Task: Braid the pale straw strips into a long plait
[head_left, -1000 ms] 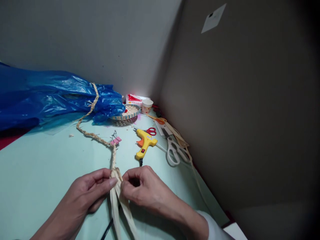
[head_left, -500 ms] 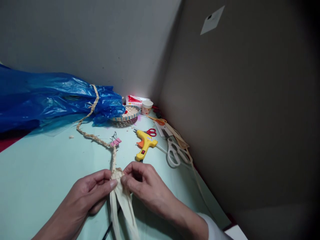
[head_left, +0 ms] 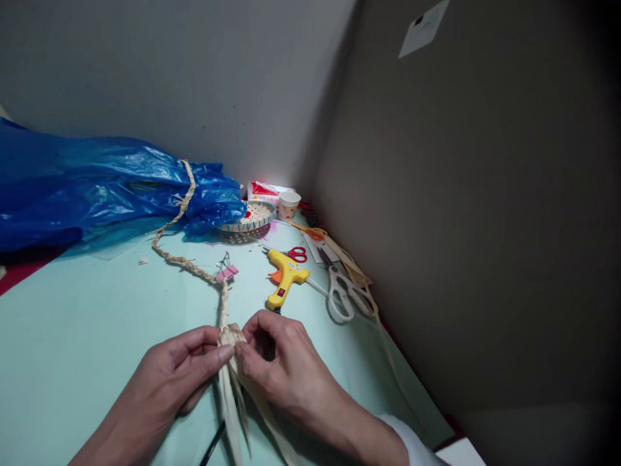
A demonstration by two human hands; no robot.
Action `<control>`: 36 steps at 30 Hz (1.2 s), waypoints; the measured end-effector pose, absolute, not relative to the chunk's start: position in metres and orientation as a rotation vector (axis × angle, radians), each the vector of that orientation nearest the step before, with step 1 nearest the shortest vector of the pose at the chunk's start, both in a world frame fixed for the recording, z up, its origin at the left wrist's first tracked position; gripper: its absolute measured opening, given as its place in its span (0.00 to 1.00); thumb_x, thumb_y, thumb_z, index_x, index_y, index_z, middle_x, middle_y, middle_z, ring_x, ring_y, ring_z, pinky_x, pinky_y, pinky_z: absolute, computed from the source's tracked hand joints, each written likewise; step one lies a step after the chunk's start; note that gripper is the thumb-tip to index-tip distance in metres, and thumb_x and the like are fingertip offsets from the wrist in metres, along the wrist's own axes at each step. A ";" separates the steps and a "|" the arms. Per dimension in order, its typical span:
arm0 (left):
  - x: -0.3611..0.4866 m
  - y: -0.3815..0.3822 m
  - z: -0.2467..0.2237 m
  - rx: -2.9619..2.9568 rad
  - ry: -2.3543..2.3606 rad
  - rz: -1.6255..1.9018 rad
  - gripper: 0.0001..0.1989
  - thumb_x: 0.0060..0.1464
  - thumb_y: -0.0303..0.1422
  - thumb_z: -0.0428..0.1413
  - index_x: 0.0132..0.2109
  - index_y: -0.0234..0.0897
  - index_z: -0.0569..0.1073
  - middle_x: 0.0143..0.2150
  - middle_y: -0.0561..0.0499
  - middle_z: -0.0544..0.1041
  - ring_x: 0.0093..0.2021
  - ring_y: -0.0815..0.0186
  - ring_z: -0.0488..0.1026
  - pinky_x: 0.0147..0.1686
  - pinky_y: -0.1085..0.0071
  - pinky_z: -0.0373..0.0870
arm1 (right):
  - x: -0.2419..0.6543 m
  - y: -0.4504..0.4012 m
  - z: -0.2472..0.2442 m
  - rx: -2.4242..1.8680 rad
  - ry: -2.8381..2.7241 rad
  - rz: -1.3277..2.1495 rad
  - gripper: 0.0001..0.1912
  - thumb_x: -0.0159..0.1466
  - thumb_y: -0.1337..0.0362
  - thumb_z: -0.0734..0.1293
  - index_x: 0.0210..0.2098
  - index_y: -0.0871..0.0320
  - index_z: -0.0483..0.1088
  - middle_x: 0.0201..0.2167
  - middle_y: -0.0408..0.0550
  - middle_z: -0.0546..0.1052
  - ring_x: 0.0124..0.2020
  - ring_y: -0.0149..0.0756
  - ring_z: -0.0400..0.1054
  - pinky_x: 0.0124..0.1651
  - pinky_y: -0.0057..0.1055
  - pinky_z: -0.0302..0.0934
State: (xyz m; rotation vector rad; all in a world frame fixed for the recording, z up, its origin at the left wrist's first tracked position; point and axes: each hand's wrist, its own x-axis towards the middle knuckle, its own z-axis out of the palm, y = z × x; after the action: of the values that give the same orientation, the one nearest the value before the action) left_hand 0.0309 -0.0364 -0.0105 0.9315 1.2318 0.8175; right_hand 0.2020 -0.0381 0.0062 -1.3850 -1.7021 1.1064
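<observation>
A pale braided cord (head_left: pixel 187 262) runs over the table from the blue plastic bag (head_left: pixel 111 188) to my hands, with a pink binder clip (head_left: pixel 227 273) on it. Where the braid ends, loose flat strands of dried husk (head_left: pixel 233 414) fan out toward me. My left hand (head_left: pixel 177 372) pinches the strands between thumb and fingers just below the braid. Close beside it, my right hand (head_left: pixel 276 356) is closed on the right-hand strand of husk. The fingertips partly cover the join.
Beyond my hands lie a yellow glue gun (head_left: pixel 286 278), red-handled scissors (head_left: pixel 295 254) and white-handled scissors (head_left: pixel 342 294). A woven basket (head_left: pixel 250 217) and a paper cup (head_left: pixel 289 206) stand at the back. More husk strips (head_left: pixel 356 272) lie along the right wall.
The husk strands have shifted: the right one is drawn out to the right by my right hand, and a narrow strand hangs apart in the middle. The view has moved slightly.
</observation>
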 end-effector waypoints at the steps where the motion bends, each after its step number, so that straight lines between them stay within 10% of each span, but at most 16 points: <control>1: 0.030 -0.036 -0.012 0.946 1.231 0.810 0.17 0.40 0.41 0.70 0.36 0.36 0.79 0.18 0.59 0.66 0.22 0.67 0.69 0.20 0.77 0.62 | 0.203 -0.039 0.007 -1.382 -1.735 1.064 0.06 0.63 0.65 0.67 0.29 0.58 0.68 0.23 0.38 0.67 0.26 0.28 0.59 0.31 0.25 0.52; 5: 0.027 -0.033 -0.013 0.981 1.237 0.780 0.17 0.41 0.41 0.70 0.36 0.36 0.79 0.22 0.58 0.69 0.19 0.75 0.58 0.17 0.80 0.53 | 0.207 -0.041 0.008 -1.331 -1.831 0.996 0.07 0.65 0.64 0.67 0.31 0.59 0.71 0.25 0.40 0.69 0.28 0.28 0.60 0.33 0.26 0.52; 24: 0.034 -0.034 0.001 0.851 1.081 0.806 0.13 0.40 0.33 0.70 0.36 0.37 0.79 0.19 0.61 0.65 0.18 0.74 0.59 0.23 0.75 0.69 | 0.200 -0.032 0.002 -1.007 -1.033 1.723 0.16 0.49 0.58 0.76 0.26 0.62 0.70 0.22 0.40 0.68 0.26 0.27 0.56 0.33 0.27 0.50; 36: 0.028 -0.032 -0.014 0.978 1.106 0.836 0.14 0.45 0.41 0.68 0.31 0.36 0.76 0.18 0.63 0.57 0.18 0.76 0.46 0.19 0.78 0.43 | 0.201 -0.039 0.014 -0.952 -1.331 1.225 0.08 0.57 0.63 0.71 0.28 0.58 0.67 0.24 0.40 0.66 0.27 0.29 0.57 0.33 0.28 0.54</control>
State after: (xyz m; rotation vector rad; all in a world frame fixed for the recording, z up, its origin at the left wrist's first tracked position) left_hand 0.0277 -0.0317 -0.0138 0.9784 1.1061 0.8358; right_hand 0.2006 -0.0394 0.0139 -0.9519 -1.3312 1.2254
